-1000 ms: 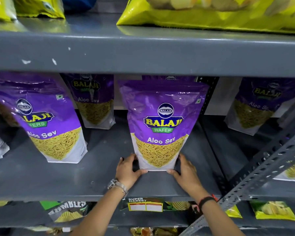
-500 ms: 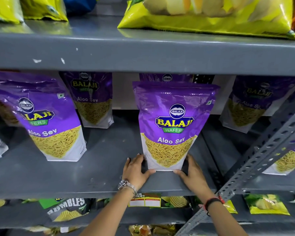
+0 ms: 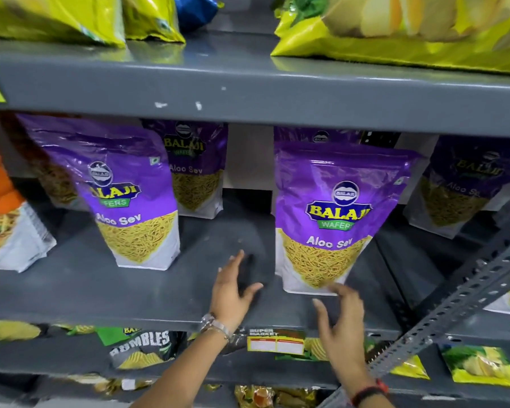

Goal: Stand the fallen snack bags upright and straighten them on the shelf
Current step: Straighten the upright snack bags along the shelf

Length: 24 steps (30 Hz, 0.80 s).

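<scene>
Upright Aloo Sev bag (image 3: 333, 219), both open hands (image 3: 233, 293) just beside it

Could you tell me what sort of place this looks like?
Most likely a grocery shop aisle: grey metal shelving carries several identical purple Aloo Sev bags, yellow chip bags sit on the tier above, and a "Super Market" price label is fixed to the shelf edge.

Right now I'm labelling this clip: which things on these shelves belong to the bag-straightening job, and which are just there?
Part of the job:
- front purple Aloo Sev bag, upright
- left hand and right hand, both open, off the bag
- second front Aloo Sev bag, leaning
- grey shelf

Just there:
- yellow chip bags above
- orange bag
- price tag
- slotted metal bar
</scene>
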{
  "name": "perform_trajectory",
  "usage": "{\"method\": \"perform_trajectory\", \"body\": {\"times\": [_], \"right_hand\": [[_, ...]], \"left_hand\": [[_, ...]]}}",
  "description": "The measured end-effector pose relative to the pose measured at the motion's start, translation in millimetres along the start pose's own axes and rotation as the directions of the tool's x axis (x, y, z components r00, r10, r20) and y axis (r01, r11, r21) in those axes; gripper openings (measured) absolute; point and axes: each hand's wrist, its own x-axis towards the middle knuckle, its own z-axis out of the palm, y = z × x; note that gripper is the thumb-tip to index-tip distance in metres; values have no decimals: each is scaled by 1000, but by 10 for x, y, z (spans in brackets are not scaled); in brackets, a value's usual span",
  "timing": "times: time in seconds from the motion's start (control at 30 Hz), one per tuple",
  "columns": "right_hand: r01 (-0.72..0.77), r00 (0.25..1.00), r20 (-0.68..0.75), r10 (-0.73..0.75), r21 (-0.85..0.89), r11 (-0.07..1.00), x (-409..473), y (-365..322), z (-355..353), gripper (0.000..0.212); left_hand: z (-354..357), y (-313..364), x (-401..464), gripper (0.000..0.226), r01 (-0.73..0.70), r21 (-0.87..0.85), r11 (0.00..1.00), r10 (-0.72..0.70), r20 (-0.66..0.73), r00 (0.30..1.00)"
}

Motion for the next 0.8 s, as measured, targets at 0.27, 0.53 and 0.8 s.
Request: {"method": "perform_trajectory", "body": {"times": [0.27, 0.53, 0.8], "right_hand": [[-230, 891, 433, 133, 178, 957, 183, -742, 1503, 40], [-173, 850, 514, 115, 66, 983, 355, -1198, 2345, 112], [-144, 906, 410, 106, 63, 988, 333, -1168, 2263, 72]], "left_hand": [[-1421, -868, 7, 93, 154, 70, 986, -121, -344, 931], [-2208, -1370, 598, 123, 206, -20, 978, -198, 189, 962], [-1968, -1280, 615, 108, 212, 68, 975, -221, 178, 959]]}}
